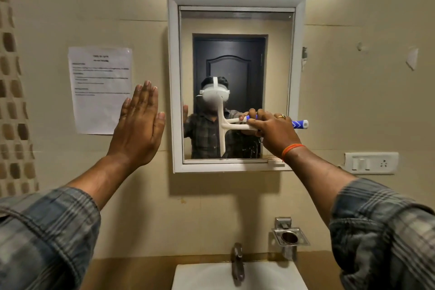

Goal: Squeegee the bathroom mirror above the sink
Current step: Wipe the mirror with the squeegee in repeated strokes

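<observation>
The mirror (235,54) hangs in a white frame on the wall above the sink (202,275). The right hand (273,128) is curled round the blue-and-white handle of the squeegee (231,126), its blade standing upright against the glass in the lower middle of the mirror. The left hand (138,125) is raised flat, fingers straight and together, holding nothing, just left of the mirror's frame and in front of the wall. A paper notice (100,89) is stuck left of the mirror, a switch plate (372,162) is to its lower right, and a tap (237,263) stands below it.
</observation>
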